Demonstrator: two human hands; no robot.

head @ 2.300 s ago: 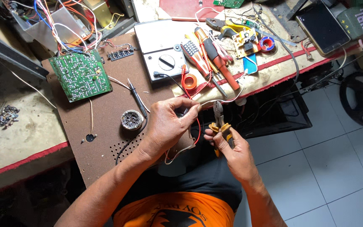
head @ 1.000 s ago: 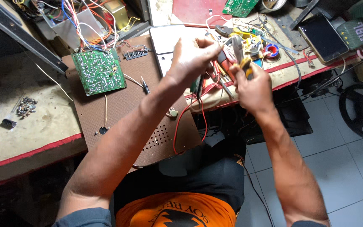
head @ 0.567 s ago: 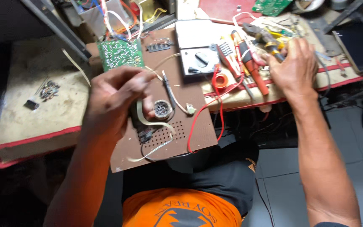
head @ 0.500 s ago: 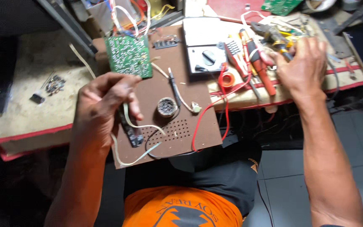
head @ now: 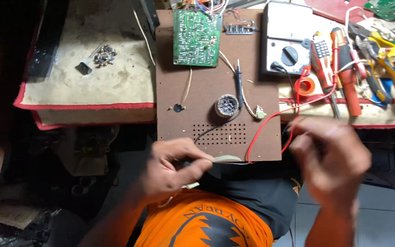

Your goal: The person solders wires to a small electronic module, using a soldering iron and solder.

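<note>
Pinching a pale wire end (head: 225, 158) at the brown perforated board's (head: 206, 91) lower edge.
Left hand (head: 172, 167) pinches it; right hand (head: 332, 158), blurred, grip unclear, beside the red lead (head: 270, 121).

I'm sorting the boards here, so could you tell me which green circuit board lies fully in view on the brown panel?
The green circuit board at the brown panel's top edge; the other board is cut off at the top right corner.

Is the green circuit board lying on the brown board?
Yes, the green circuit board lies flat on the upper part of the brown board.
</note>
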